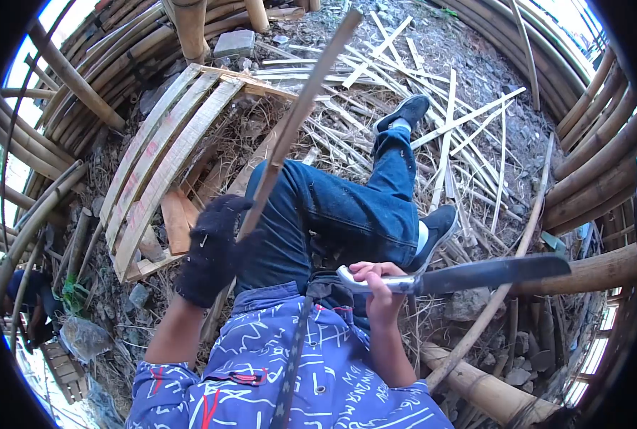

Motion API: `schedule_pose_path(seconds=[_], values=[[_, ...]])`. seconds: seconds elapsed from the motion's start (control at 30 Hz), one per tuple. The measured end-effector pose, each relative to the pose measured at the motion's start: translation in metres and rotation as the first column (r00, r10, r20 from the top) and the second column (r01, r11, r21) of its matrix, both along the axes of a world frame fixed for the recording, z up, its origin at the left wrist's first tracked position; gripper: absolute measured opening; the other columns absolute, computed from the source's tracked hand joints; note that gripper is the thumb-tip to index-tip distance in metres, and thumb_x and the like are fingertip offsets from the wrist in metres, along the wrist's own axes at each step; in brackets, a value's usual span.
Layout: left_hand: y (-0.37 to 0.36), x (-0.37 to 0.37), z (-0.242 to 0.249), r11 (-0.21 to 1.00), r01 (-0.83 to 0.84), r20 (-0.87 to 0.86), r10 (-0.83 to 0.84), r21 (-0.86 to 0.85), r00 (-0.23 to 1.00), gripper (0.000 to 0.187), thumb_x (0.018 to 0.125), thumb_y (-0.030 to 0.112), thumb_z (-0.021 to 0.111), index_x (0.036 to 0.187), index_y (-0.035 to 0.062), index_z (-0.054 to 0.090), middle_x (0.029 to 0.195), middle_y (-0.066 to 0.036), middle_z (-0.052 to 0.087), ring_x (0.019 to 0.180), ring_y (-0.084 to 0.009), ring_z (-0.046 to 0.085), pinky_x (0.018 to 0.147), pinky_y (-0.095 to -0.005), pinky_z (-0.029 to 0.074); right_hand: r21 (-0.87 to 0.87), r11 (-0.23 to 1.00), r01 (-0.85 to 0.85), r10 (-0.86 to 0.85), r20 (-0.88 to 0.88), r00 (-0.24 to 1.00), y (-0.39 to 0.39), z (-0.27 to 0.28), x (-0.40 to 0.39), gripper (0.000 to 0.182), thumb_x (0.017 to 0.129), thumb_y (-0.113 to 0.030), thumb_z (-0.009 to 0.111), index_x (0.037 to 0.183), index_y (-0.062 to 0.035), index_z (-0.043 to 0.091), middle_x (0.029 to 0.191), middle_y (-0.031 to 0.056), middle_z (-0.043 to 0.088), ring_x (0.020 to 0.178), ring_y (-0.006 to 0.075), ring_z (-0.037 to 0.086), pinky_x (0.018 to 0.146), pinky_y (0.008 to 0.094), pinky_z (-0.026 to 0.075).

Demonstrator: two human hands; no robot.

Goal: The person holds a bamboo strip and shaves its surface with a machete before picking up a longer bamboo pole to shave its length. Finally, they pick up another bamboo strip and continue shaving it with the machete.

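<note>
My left hand (pixel 215 239), in a black glove, is closed around a long split bamboo strip (pixel 297 121). The strip slants up and to the right past my knee, and its lower end passes down beside my leg. In my bare right hand (pixel 380 289) is a machete (pixel 490 274), gripped by its silvery handle. Its broad dark blade points right, level and apart from the strip. Both hands are over my lap, with my jeans (pixel 354 218) beneath and between them.
A slatted wooden crate (pixel 168 154) lies tilted at the left. Thin bamboo strips (pixel 450 132) are scattered beyond my shoes. Bamboo poles (pixel 593 179) are stacked around the sides, and a thick pole (pixel 486 386) lies at lower right. Another person (pixel 36 297) is at far left.
</note>
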State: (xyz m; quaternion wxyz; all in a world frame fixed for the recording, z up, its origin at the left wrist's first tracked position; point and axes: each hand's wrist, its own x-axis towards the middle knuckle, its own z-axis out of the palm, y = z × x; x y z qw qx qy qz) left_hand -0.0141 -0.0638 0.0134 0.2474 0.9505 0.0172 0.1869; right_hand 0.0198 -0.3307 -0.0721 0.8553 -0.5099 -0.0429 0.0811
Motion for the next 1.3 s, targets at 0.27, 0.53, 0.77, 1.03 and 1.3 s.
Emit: schedule_pose_path(seconds=[0.27,0.53,0.77,1.03,1.3], values=[[-0.043,0.030,0.046,0.908,0.029,-0.113,-0.083,-0.418,0.990,0.018,0.075,0.004,0.072,0.090,0.0012,0.063,0.092,-0.011,0.063,0.088,-0.0178,0.062,0.081,-0.0293,0.047,0.091,0.994,0.065,-0.037,-0.277,0.960,-0.015,-0.017,0.020,0.009,0.079,-0.004,0.059,0.083,0.0001,0.052,0.062,0.0147,0.061,0.058,0.0252,0.064,0.065,0.0382,0.055],[0.020,0.020,-0.037,0.962,-0.274,-0.021,0.274,0.003,0.962,0.051,0.074,0.015,0.077,0.118,0.0025,0.054,0.106,-0.014,0.063,0.100,-0.0265,0.062,0.088,-0.0348,0.048,-0.488,0.863,-0.132,-0.049,-0.341,0.939,-0.037,-0.071,0.048,0.017,0.076,-0.010,0.070,0.076,-0.0027,0.054,0.061,0.0054,0.058,0.050,0.0139,0.060,0.045,0.0276,0.046],[0.045,-0.034,-0.093,0.934,-0.337,-0.660,0.179,-0.119,0.730,0.061,0.078,0.033,0.074,0.123,-0.0011,0.049,0.114,-0.021,0.061,0.104,-0.0329,0.061,0.090,-0.0401,0.047,-0.897,0.433,-0.088,-0.113,-0.151,0.982,-0.053,-0.067,0.070,0.026,0.070,-0.024,0.069,0.074,-0.0004,0.057,0.065,0.0161,0.061,0.066,0.0340,0.063,0.065,0.0423,0.048],[0.038,-0.027,-0.091,0.948,-0.313,-0.783,0.161,-0.046,0.601,0.071,0.078,0.044,0.070,0.123,-0.0055,0.047,0.115,-0.031,0.058,0.109,-0.0418,0.057,0.092,-0.0449,0.045,-0.959,0.141,-0.245,-0.131,-0.263,0.956,-0.050,-0.044,0.107,0.040,0.080,-0.035,0.060,0.099,-0.0007,0.066,0.098,0.0224,0.067,0.098,0.0379,0.063,0.088,0.0440,0.047],[0.034,-0.026,-0.089,0.952,-0.304,-0.774,0.163,-0.040,0.612,0.071,0.079,0.043,0.069,0.125,-0.0058,0.046,0.116,-0.032,0.057,0.111,-0.0434,0.056,0.093,-0.0459,0.045,-0.944,0.007,-0.331,-0.082,-0.330,0.940,-0.049,-0.019,0.116,0.048,0.081,-0.038,0.054,0.108,0.0017,0.063,0.104,0.0241,0.066,0.102,0.0387,0.061,0.090,0.0449,0.046]])
